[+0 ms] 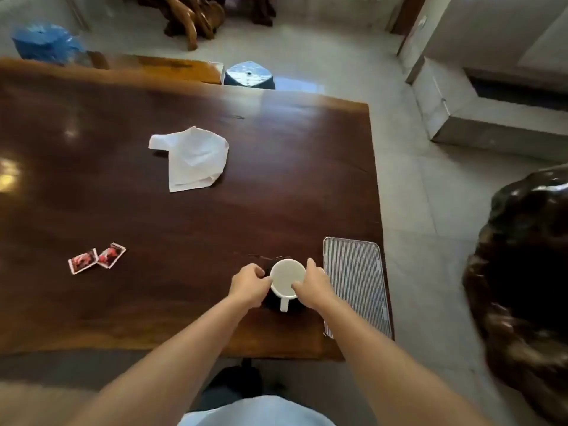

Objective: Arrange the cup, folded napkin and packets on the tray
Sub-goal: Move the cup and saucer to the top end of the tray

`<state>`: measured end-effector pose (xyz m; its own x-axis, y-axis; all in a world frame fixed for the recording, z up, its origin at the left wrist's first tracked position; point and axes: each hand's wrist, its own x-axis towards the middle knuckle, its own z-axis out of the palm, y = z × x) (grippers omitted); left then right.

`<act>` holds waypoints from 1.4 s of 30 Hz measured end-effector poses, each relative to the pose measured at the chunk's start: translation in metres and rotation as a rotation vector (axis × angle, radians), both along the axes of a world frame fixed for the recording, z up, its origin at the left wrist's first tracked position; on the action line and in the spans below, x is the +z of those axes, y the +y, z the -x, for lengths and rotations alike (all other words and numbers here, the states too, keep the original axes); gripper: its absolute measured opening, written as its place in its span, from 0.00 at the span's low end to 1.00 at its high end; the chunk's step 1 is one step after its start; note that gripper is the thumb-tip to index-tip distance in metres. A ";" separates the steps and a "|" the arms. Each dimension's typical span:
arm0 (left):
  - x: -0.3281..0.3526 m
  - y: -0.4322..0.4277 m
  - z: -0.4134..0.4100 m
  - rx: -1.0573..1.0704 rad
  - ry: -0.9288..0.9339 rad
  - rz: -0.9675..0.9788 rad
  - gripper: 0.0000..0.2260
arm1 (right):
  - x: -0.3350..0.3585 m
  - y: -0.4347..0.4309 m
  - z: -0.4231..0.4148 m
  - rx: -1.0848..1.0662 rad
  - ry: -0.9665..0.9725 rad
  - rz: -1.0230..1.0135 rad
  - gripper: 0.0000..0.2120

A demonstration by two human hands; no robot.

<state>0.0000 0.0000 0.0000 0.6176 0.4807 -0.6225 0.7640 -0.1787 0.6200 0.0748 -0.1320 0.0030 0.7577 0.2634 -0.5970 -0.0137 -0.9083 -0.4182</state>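
Both hands, left hand (pixel 249 283) and right hand (pixel 310 282), clasped the white ceramic cup (pixel 287 278) just left of the ribbed silver metal tray (pixel 356 284); the rim-only grip risked tipping it.

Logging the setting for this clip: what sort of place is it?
Probably a home or tea-room interior: a large polished dark wood table, pale tiled floor, and carved root-wood furniture beyond. Both hands, left hand and right hand, flank a white cup.
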 end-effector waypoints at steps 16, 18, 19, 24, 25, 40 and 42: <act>-0.086 0.017 -0.037 0.135 0.104 0.274 0.10 | -0.077 0.003 -0.001 -0.624 0.307 -0.203 0.19; -0.090 0.019 -0.038 0.096 0.135 0.255 0.11 | -0.080 0.002 -0.002 -0.644 0.328 -0.232 0.18; -0.092 0.019 -0.038 0.062 0.144 0.219 0.11 | -0.081 0.001 -0.003 -0.648 0.329 -0.237 0.18; -0.103 0.017 -0.038 -0.075 0.167 -0.001 0.10 | -0.084 -0.014 -0.012 -0.656 0.312 -0.247 0.18; -0.103 0.017 -0.039 -0.077 0.173 -0.054 0.12 | -0.083 -0.018 -0.012 -0.678 0.327 -0.259 0.19; -0.120 0.001 -0.034 -0.020 0.164 0.079 0.18 | -0.099 -0.011 -0.009 -0.843 0.416 -0.388 0.22; -0.120 0.002 -0.035 -0.005 0.170 0.099 0.19 | -0.100 -0.010 -0.009 -0.862 0.422 -0.391 0.22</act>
<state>0.0348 0.0021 -0.1197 0.5019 0.4092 -0.7620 0.8584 -0.1273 0.4970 0.0843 -0.1423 -0.0970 0.5302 -0.0361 -0.8471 -0.8084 -0.3227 -0.4923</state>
